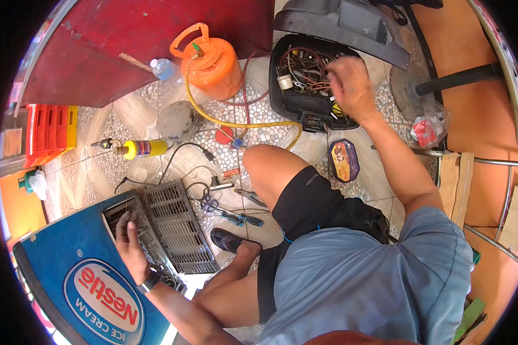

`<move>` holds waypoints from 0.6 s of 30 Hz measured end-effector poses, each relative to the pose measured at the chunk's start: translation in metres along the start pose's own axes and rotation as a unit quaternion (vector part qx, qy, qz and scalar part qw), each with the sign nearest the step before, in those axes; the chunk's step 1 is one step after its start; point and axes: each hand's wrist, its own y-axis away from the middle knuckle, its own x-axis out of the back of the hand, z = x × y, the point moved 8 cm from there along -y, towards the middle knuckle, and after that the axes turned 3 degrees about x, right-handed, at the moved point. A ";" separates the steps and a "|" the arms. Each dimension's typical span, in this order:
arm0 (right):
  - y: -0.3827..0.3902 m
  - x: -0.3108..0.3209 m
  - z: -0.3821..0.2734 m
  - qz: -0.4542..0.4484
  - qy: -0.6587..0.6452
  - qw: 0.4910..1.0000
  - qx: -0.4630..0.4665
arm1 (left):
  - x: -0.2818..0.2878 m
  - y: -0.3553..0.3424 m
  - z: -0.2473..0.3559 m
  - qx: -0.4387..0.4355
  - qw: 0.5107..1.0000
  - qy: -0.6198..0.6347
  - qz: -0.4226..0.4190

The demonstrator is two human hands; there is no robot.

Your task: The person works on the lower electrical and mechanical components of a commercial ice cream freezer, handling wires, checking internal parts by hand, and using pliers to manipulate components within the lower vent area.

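Observation:
My left hand (131, 251), with a dark watch on its wrist, is at the opening in the side of a blue ice cream freezer (46, 261). Its fingers are apart and nothing shows in them. A grey slatted grille (175, 227) leans beside that opening. Out at the far right, my right hand (353, 86) hovers over an open black toolbox (282, 106). The fingers are bent, the thumb stands off from them, and I see nothing held. Loose metal parts and a reddish hose (322, 86) fill the box, partly hidden by the hand.
An orange gas cylinder (216, 72) with a yellow hose (213, 119) stands far ahead. On the floor lie a yellow torch canister (147, 149), pliers (250, 196), blue-handled screwdrivers (233, 218) and an oval tin (344, 161). Red crates (43, 132) are at left.

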 end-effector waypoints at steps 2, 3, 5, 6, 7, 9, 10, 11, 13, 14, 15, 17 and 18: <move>0.041 -0.079 0.015 -0.167 -0.106 0.975 -0.101 | -0.017 0.000 -0.002 0.001 0.996 -0.088 -0.018; 0.056 -0.130 0.031 -0.257 -0.146 0.941 -0.165 | -0.020 0.000 -0.005 -0.006 0.996 -0.093 -0.013; 0.066 -0.217 0.051 -0.290 -0.068 0.940 -0.168 | -0.017 -0.002 -0.009 -0.022 0.996 -0.089 -0.015; 0.057 -0.252 0.049 -0.306 -0.037 0.938 -0.159 | -0.010 -0.002 -0.015 -0.022 0.996 -0.090 -0.003; 0.054 -0.286 0.039 -0.378 -0.039 0.918 -0.118 | -0.002 0.003 -0.015 -0.013 0.994 -0.107 0.006; 0.066 -0.341 0.034 -0.531 -0.055 0.837 -0.121 | 0.004 0.005 -0.002 -0.031 0.987 -0.154 0.028; 0.080 -0.340 0.125 -0.472 -0.007 0.874 -0.112 | -0.021 -0.019 0.009 -0.064 0.991 -0.120 -0.002; 0.091 -0.365 0.074 -0.507 -0.053 0.843 -0.170 | 0.005 -0.002 -0.002 -0.025 0.987 -0.155 0.021; 0.078 -0.352 0.136 -0.377 0.009 0.923 -0.078 | 0.008 -0.006 -0.003 -0.048 0.990 -0.128 0.018; 0.105 -0.371 0.080 -0.416 0.010 0.903 -0.109 | 0.030 0.020 -0.017 -0.017 0.988 -0.151 0.035; 0.106 -0.371 0.073 -0.430 0.016 0.891 -0.143 | 0.043 0.033 -0.020 0.010 0.989 -0.133 0.057; 0.105 -0.371 0.094 -0.451 0.039 0.870 -0.197 | 0.048 0.042 -0.027 0.024 0.991 -0.110 0.072; 0.106 -0.367 0.109 -0.456 0.039 0.859 -0.229 | 0.048 0.042 -0.028 0.025 0.992 -0.100 0.074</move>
